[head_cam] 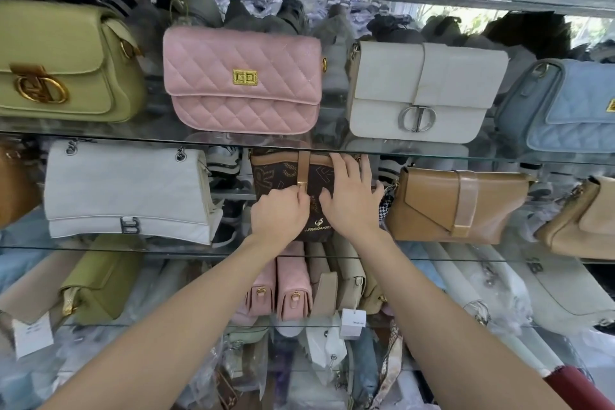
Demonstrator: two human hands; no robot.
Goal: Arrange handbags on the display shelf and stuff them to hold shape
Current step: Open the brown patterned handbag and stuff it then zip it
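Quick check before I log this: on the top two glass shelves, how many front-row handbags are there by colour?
Olive green: 1, flap bag with gold round clasp
Pink: 1, quilted bag
White or cream: 2, silver-buckle bag, quilted white bag
Light blue: 1, quilted bag
Dark brown: 1, patterned bag
Tan or brown: 3, envelope-flap bag, edge bags
Total: 9

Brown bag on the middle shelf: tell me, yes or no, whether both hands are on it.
Yes: the left hand pinches at the clasp of the tan strap and the right hand lies spread on the brown bag.
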